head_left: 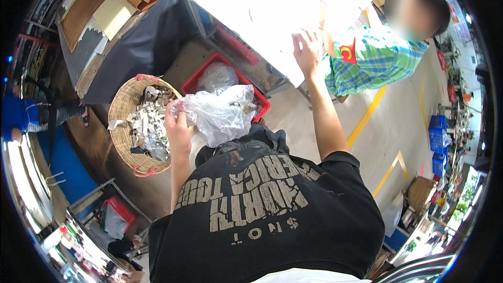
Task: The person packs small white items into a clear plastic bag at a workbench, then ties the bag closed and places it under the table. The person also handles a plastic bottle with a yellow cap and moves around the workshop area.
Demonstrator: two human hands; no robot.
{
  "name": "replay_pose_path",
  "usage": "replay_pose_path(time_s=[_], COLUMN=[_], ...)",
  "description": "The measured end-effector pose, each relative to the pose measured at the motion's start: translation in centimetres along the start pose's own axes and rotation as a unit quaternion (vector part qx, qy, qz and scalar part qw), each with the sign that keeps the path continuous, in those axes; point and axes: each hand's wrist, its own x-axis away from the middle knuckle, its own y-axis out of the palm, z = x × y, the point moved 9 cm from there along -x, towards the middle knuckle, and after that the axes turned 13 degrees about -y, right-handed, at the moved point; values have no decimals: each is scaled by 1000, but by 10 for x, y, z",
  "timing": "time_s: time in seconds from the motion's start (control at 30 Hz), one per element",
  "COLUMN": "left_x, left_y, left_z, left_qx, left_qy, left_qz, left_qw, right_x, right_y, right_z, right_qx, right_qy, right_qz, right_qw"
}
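My left hand [178, 124] is closed on the edge of a clear, crumpled plastic bag [222, 112]. The bag hangs in front of my body, partly over a red plastic crate [260, 106] on the floor. Whatever the bag holds is hard to make out. Over the near side of a brightly lit white table [246, 0], my right hand [308, 50] has its fingers apart and nothing visible in it. Glare washes out the tabletop around it.
Left of the bag stands a wicker basket [121, 141] full of pale scraps. Another clear bag [217, 76] sits in the crate. A person in a green checked shirt [377, 60] is at the table on my right. Sheets of board [86, 13] lie at upper left.
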Motion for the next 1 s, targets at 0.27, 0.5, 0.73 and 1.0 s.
replay_pose_path(time_s=[0.27, 0.5, 0.73, 1.0], left_x=[53, 102, 137, 240], left_y=[32, 38, 61, -24], left_z=[-59, -65, -36, -50], left_qx=[53, 33, -8, -166], left_qy=[-4, 25, 37, 130], left_qz=[91, 70, 25, 186], left_qw=[994, 997, 999, 960], right_x=[42, 21, -25, -17], right_y=[36, 26, -39, -99], right_z=[17, -11, -164, -331], right_qx=[-129, -267, -662, -807], right_qy=[49, 28, -34, 0], right_qz=[50, 56, 44, 32], right_qw=[989, 962, 747, 589])
